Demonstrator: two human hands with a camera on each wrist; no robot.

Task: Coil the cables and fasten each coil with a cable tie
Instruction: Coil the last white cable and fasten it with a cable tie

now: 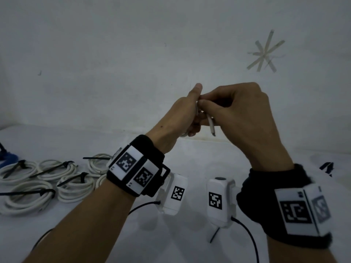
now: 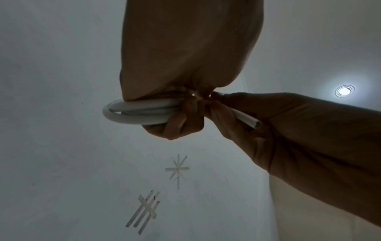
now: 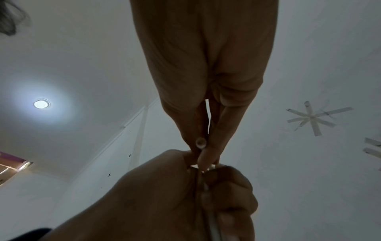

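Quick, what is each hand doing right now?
Left hand: grips the coil.
Right hand: pinches the cable end.

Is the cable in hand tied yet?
Not tied. The left hand grips the looped cable with no tie around it; the right hand pinches its loose end.
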